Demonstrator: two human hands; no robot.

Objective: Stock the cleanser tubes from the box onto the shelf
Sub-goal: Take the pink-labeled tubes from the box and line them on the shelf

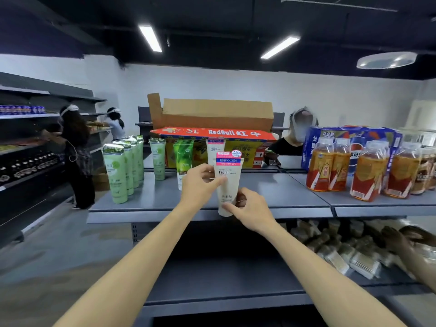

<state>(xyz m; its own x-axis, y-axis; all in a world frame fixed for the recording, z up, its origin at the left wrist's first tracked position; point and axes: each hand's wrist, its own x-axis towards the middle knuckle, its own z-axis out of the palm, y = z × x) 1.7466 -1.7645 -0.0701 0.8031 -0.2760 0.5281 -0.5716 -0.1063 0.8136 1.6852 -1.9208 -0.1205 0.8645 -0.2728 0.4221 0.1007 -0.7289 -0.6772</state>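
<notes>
A white cleanser tube with a pink and blue label stands upright, cap down, over the front edge of the grey top shelf. My left hand pinches its upper left side. My right hand grips its lower part near the cap. Behind it on the shelf stand another white tube, a bright green tube, a pale green tube and a row of pale green tubes. The cardboard box with a RedBull flap sits at the back.
Bottled tea packs and a Pepsi case fill the shelf's right side. Wrapped packets lie on the lower shelf, where another person's hand reaches in. Other people stand at the left shelves and behind the box.
</notes>
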